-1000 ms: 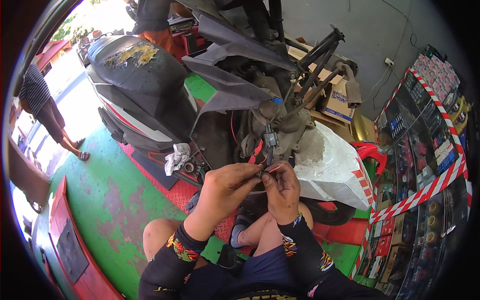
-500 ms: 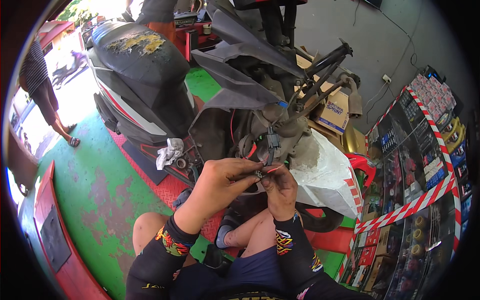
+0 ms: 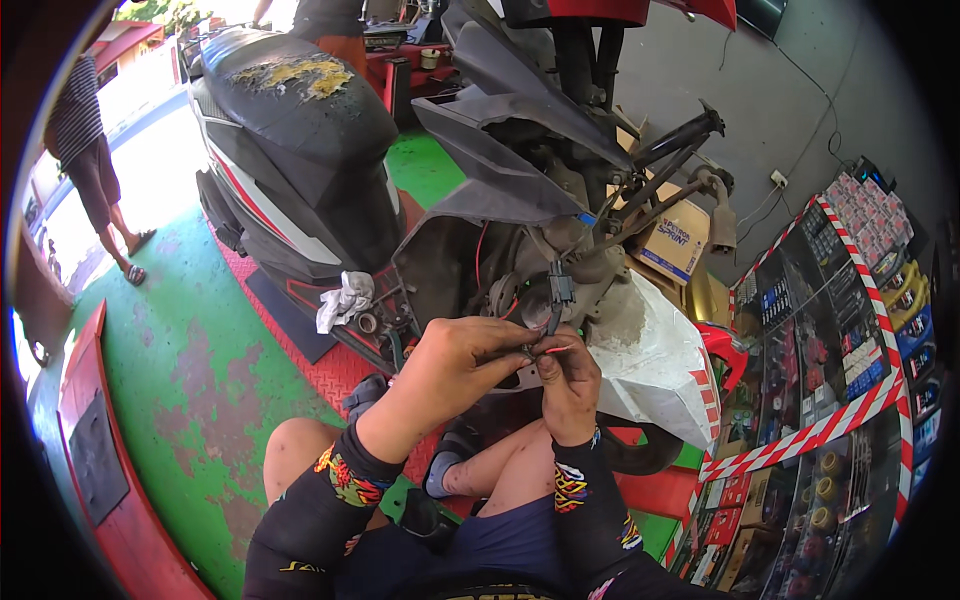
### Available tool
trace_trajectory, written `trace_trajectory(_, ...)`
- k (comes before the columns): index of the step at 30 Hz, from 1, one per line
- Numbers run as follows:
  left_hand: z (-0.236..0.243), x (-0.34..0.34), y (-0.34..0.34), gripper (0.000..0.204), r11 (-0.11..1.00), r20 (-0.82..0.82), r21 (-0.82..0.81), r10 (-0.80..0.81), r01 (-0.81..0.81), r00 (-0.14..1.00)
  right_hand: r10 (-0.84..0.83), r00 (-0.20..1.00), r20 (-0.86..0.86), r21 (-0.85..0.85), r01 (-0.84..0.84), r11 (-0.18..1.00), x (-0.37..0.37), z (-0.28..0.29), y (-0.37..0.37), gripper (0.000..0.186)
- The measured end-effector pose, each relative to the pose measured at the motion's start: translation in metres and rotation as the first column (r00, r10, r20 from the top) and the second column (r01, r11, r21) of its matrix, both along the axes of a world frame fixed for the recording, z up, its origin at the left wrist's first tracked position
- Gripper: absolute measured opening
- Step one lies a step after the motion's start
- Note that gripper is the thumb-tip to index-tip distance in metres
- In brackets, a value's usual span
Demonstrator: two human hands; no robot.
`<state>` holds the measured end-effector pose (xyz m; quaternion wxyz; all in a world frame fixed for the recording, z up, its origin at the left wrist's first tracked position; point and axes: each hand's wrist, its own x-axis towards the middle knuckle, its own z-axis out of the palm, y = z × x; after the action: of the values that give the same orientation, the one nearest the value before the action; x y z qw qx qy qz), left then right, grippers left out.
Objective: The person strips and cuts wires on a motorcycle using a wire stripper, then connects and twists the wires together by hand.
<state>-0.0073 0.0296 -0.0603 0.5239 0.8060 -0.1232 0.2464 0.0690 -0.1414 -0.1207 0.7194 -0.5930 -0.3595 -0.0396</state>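
In front of the stripped motor scooter [image 3: 520, 170], my two hands meet at the fingertips. My left hand [image 3: 440, 365] pinches a small dark piece, mostly covered by the fingers, so its kind is unclear. Thin wires [image 3: 552, 349], one of them red, are gripped between the thumb and fingers of my right hand [image 3: 570, 395]. Just above the fingertips hangs a black wire connector [image 3: 561, 288], with a dark cable running down from it to my hands. Behind it is the scooter's dusty engine area.
A crumpled white rag [image 3: 345, 300] lies on the scooter's footboard side. To the right stand a white body panel [image 3: 645, 355] and a glass display case [image 3: 800, 330] edged in red-white tape. Cardboard boxes [image 3: 672, 240] sit behind. A person [image 3: 85, 160] stands at far left.
The view has shifted slightly, so the scooter sits a little farther right. My fingertips have closed in together, and the small piece between them is now more hidden.
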Motion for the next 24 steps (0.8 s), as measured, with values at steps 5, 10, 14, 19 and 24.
trace_trajectory(5,-0.005,0.003,-0.002,0.026,0.998,0.090,0.050,0.020,-0.025,0.996,-0.133,0.989,0.059,-0.005,0.134,0.991,-0.004,-0.001,-0.002,0.017)
trace_trajectory(10,-0.007,0.003,-0.004,0.026,0.997,0.113,0.074,0.023,-0.031,0.993,-0.151,0.988,0.045,0.048,0.149,0.988,-0.004,-0.001,0.001,0.015)
trace_trajectory(14,-0.007,0.003,-0.004,0.025,0.995,0.117,0.087,0.030,-0.040,0.993,-0.160,0.986,0.047,-0.007,0.160,0.987,-0.004,0.000,-0.001,0.015)
trace_trajectory(19,-0.003,-0.002,-0.008,0.030,0.999,-0.100,-0.037,-0.034,0.031,0.994,-0.208,0.978,-0.007,0.059,0.208,0.976,-0.006,-0.003,0.002,0.016)
trace_trajectory(24,-0.010,0.000,-0.011,0.051,0.959,-0.114,-0.280,-0.065,0.031,0.991,-0.335,0.939,0.077,0.018,0.334,0.942,-0.017,0.002,0.004,0.019)
